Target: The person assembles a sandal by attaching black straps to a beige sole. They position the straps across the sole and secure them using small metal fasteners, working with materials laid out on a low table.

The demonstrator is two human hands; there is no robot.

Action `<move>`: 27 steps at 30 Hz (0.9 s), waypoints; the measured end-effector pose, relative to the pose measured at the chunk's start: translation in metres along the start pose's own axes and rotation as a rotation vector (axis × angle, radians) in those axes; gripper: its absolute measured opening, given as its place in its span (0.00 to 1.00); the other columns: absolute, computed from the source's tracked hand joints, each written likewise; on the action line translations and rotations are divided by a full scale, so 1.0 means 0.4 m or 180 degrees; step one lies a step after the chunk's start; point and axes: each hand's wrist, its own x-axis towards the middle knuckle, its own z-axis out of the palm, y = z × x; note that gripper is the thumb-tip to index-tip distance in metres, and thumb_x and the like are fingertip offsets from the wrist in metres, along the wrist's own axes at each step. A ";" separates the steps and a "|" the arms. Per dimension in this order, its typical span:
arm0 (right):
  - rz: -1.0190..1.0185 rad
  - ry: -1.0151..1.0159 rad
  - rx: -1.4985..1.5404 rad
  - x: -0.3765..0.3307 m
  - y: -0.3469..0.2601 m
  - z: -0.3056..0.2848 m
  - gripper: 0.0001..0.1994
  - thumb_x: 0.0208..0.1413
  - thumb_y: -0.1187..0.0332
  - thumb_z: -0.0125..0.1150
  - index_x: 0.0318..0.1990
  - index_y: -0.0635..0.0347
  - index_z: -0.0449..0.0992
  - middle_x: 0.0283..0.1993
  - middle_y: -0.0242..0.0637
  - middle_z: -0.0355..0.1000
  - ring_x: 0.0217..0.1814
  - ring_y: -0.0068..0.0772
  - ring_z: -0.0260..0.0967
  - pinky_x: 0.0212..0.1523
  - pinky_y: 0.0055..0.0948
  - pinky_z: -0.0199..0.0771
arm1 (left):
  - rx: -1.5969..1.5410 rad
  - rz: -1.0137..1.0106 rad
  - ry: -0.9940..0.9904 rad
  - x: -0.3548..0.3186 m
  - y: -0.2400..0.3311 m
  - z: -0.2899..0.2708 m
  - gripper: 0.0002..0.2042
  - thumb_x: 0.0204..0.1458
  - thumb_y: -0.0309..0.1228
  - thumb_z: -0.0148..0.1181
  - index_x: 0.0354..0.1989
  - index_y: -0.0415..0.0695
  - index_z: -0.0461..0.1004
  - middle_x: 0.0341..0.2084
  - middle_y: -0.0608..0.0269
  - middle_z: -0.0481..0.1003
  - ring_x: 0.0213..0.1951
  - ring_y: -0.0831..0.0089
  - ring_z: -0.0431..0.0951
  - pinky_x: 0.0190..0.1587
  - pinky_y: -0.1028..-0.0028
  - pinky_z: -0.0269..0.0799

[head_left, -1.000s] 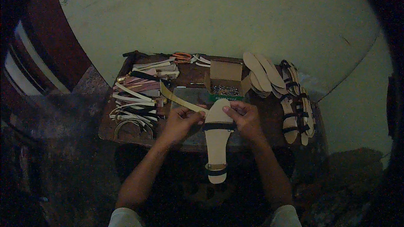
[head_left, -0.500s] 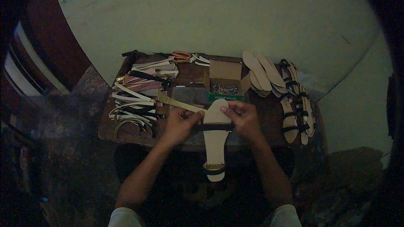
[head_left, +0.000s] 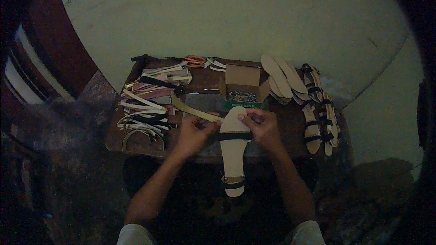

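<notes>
A small brown table (head_left: 119, 141) stands on a pale green floor, and the sandal sole (head_left: 234, 147) lies at its near edge, right in the middle. The heel end of the sole sticks out past that edge, over the dark space by the person's legs. A black strap (head_left: 230, 136) runs across the sole. The left hand (head_left: 194, 134) is closed on the strap's left end, and the right hand (head_left: 260, 127) is closed on its right end, with the fingers pinching at the sole's side. Just behind the sole sits an open cardboard box (head_left: 242, 81) with small shiny bits inside and a green strip along its front. To the left of the sole a long tan strap (head_left: 193, 111) lies slanted, and farther left a pile of loose straps (head_left: 145, 109) fills that side up to the table's edge. To the right of the sole there is a bare patch of table, then finished sandals (head_left: 318, 113) along the right edge. Plain soles (head_left: 282, 79) lie behind them. Orange-handled scissors (head_left: 195, 60) rest at the far edge. Behind the table the floor is wide and open.
</notes>
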 end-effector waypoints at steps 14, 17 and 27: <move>0.0161 -0.0075 0.0070 -0.009 -0.014 0.019 0.13 0.55 0.68 0.64 0.42 0.68 0.77 0.35 0.40 0.78 0.34 0.22 0.73 0.34 0.25 0.73 | -0.0150 -0.0029 0.0047 -0.007 0.016 0.013 0.14 0.46 0.26 0.68 0.41 0.39 0.73 0.34 0.60 0.78 0.37 0.72 0.77 0.42 0.72 0.73; -0.0348 0.0350 -0.0148 -0.020 -0.018 0.030 0.18 0.52 0.67 0.66 0.48 0.66 0.74 0.40 0.42 0.76 0.40 0.30 0.74 0.41 0.30 0.73 | -0.0286 -0.0087 0.0071 0.004 -0.001 0.011 0.14 0.46 0.26 0.68 0.41 0.39 0.73 0.34 0.59 0.78 0.37 0.72 0.77 0.42 0.72 0.73; -0.1742 0.0105 -0.1797 -0.072 -0.205 0.159 0.19 0.44 0.73 0.68 0.47 0.61 0.75 0.33 0.37 0.70 0.35 0.37 0.69 0.43 0.31 0.69 | 0.0931 0.0363 -0.0239 -0.012 -0.045 0.005 0.10 0.50 0.26 0.62 0.40 0.39 0.76 0.32 0.63 0.77 0.34 0.76 0.76 0.37 0.74 0.73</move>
